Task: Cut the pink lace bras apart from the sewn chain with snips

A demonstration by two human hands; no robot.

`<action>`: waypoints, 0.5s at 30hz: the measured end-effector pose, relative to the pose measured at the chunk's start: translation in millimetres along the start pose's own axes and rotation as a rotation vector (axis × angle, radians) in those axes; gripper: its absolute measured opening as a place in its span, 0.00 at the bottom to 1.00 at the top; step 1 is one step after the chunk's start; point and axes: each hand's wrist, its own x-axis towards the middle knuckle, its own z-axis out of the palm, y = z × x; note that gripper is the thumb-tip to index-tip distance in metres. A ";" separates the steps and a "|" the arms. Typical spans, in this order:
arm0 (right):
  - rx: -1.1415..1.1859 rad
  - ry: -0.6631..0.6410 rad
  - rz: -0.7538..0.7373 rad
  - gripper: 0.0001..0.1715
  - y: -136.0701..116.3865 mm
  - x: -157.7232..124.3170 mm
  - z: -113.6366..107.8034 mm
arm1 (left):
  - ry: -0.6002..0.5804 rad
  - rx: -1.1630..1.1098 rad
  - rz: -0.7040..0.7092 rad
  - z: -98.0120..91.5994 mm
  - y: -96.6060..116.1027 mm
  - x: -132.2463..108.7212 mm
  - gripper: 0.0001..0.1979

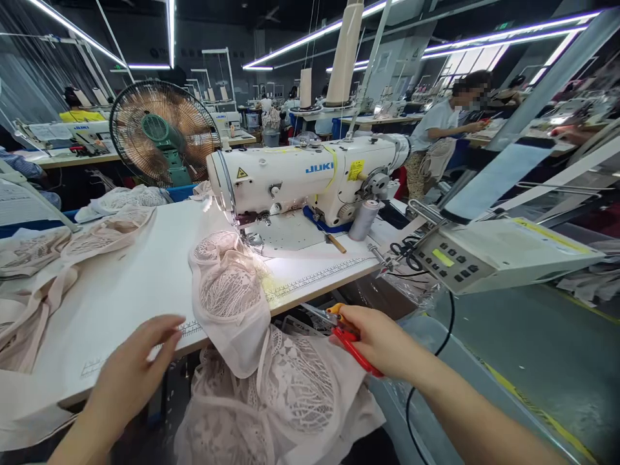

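My right hand (372, 339) is closed around a pair of scissors (356, 349) with red and orange handles, just off the table's front edge. Their blades point left, over pale pink lace bras (303, 381) hanging below the edge. My left hand (138, 368) hovers over the front of the table, thumb and fingers apart and nothing between them. Right of it, a lace bra cup (227, 287) lies on the table by the needle area of a white sewing machine (300, 174) and drapes over the edge.
More bras (111, 232) lie on the left of the white table (145, 258). A thread cone (364, 219) stands beside the machine. A control box (489, 252) juts out at right, above a plastic bin (450, 342). Behind are a fan (162, 132) and a co-worker (443, 126).
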 end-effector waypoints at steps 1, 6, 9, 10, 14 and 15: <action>0.036 -0.014 -0.030 0.15 -2.5 5.1 5.3 | -0.084 0.125 0.094 8.9 0.4 15.7 0.19; 0.225 -0.048 -0.109 0.13 -20.3 30.9 38.5 | -0.234 0.533 0.372 43.6 0.9 46.0 0.23; 0.323 -0.064 -0.103 0.14 -33.5 41.0 57.0 | -0.119 0.513 0.522 54.1 -2.8 25.5 0.23; 0.375 -0.075 -0.087 0.15 -37.4 42.4 61.6 | -0.087 0.476 0.587 56.7 -4.3 15.3 0.22; 0.800 -0.265 -0.037 0.25 -46.8 36.5 72.0 | -0.041 0.357 0.697 62.2 -5.2 -30.2 0.08; 0.896 -0.324 -0.053 0.28 -47.1 32.6 73.8 | -0.023 0.338 0.656 62.0 -3.6 -41.1 0.08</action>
